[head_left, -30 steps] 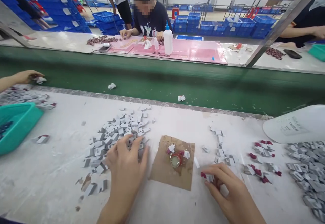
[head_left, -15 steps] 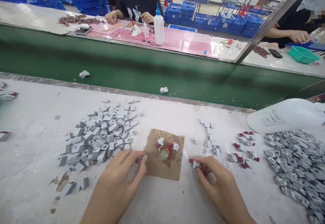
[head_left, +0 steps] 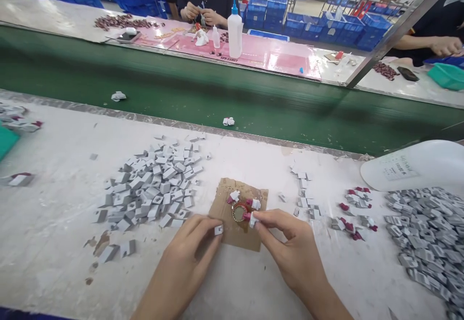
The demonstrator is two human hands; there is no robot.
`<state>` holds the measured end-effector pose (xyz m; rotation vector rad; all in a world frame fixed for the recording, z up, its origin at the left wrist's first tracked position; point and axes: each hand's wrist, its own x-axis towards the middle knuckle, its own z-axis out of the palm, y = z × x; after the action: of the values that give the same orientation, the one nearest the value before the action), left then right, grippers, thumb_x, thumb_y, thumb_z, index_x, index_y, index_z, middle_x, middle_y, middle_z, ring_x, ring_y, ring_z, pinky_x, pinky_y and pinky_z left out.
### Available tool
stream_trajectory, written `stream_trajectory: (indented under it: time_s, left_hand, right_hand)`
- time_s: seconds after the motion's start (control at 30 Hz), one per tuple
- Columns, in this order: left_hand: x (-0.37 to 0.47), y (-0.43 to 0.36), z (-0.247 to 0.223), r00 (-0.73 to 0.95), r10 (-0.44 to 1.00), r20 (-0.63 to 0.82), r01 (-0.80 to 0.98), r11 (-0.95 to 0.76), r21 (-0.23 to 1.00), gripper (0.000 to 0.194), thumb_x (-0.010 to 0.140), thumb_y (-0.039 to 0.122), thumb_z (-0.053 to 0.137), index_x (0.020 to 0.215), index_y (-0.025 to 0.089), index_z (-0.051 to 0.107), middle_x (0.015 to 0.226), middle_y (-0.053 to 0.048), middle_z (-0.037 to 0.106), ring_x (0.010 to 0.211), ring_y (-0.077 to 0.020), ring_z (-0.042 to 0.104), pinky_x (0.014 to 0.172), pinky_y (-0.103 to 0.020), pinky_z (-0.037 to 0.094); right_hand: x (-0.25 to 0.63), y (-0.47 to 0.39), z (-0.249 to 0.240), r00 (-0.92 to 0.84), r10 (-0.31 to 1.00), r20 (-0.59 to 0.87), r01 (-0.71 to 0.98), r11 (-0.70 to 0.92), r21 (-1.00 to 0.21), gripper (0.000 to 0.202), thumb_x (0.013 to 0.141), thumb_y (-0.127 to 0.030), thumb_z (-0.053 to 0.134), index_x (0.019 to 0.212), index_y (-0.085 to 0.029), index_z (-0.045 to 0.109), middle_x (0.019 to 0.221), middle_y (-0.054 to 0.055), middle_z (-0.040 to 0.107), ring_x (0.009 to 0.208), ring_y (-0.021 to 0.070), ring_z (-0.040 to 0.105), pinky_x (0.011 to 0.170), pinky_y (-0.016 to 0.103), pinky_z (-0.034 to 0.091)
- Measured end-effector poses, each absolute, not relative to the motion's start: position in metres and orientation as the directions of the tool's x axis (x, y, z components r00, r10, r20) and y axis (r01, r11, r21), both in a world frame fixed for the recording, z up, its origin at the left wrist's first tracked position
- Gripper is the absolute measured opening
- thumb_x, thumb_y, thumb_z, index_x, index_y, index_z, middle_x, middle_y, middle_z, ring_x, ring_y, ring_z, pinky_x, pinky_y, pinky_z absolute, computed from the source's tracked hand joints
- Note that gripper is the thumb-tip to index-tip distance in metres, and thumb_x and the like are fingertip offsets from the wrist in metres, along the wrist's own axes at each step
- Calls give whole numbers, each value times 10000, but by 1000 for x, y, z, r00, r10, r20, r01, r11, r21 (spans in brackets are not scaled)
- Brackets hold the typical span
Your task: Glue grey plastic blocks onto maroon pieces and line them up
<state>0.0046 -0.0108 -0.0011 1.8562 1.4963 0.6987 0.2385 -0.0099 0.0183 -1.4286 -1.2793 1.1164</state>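
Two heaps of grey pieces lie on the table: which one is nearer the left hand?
The heap left of the cardboard square: its near edge lies just beyond the left hand, while the other heap sits at the table's far right, past the right hand.

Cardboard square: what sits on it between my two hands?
In the head view, between the left hand and right hand, the cardboard is mostly bare; a small round cap sits just beyond the fingertips.
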Motion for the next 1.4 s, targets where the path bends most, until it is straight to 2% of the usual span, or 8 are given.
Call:
stream_trajectory:
  time_s: [0.17, 0.6, 0.73, 0.87, 0.97, 1.1, 1.27, 1.4]
  left_hand:
    - [4, -14, 1, 131, 991, 0, 590, -78, 804, 110, 1018, 314, 675, 1113, 309, 730, 1110, -12, 798, 927, -209, 755, 840, -305, 616]
    - [15, -5, 10, 36, 991, -126, 372, 104, 922, 181, 996, 419, 743, 1158, 359, 796, 1089, 8, 810, 939, -196, 776, 855, -265, 661]
    - [19, -2, 18, 12, 976, -219, 298, 205, 932, 230, 965, 469, 787, 1159, 350, 812, 1116, -9, 837, 1007, -232, 803, 894, -295, 679]
    - [34, 9, 37, 75, 950, -303, 157, 289, 944, 263, 948, 493, 805, 1152, 328, 825, 1123, -34, 857, 1052, -265, 821, 879, -308, 692]
    - [49, 19, 50, 137, 937, -320, 51, 316, 947, 236, 949, 478, 810, 1115, 314, 838, 968, -28, 853, 933, -236, 820, 851, -296, 688]
    - [63, 26, 53, 163, 935, -315, -10, 321, 947, 231, 950, 460, 822, 1128, 315, 846, 867, -13, 818, 855, -203, 785, 863, -287, 672]
    - [67, 27, 49, 178, 936, -304, -15, 312, 950, 230, 942, 457, 831, 1118, 311, 850, 895, -16, 819, 830, -192, 758, 865, -287, 659]
    - [67, 26, 47, 186, 933, -309, -2, 315, 949, 241, 948, 461, 824, 1137, 312, 843, 923, -18, 827, 835, -193, 758, 854, -287, 653]
  right_hand:
    - [230, -7, 14, 13, 993, 120, 320, 109, -941, 263, 996, -127, 676, 1072, -279, 877, 1019, 54, 887, 924, 247, 857, 823, 377, 710]
    - [230, -3, 15, -50, 982, 182, 350, 187, -918, 270, 1004, -83, 638, 1080, -223, 857, 1020, 73, 869, 913, 217, 844, 805, 325, 693]
    - [232, -3, 23, 18, 998, 63, 241, 56, -969, 215, 993, -172, 692, 1038, -278, 874, 979, 38, 866, 876, 212, 818, 792, 333, 668]
    - [241, 2, 29, 33, 972, -233, -158, -225, -961, 102, 936, -347, 832, 1016, -337, 896, 1016, 26, 889, 969, 236, 821, 890, 356, 657]
    - [245, 6, 29, 9, 944, -331, -374, -304, -876, 190, 868, -444, 911, 1005, -312, 903, 1031, 49, 891, 1005, 255, 812, 955, 377, 639]
    - [246, 6, 28, 24, 931, -365, -447, -317, -837, 277, 814, -492, 956, 995, -288, 904, 1008, 58, 879, 991, 247, 782, 966, 377, 623]
    - [249, 5, 29, 41, 929, -368, -436, -314, -843, 277, 809, -482, 966, 997, -288, 905, 973, 56, 872, 949, 246, 783, 946, 389, 627]
    - [249, 5, 29, 50, 935, -350, -412, -300, -860, 238, 834, -459, 956, 1000, -296, 907, 989, 55, 881, 963, 234, 791, 906, 338, 636]
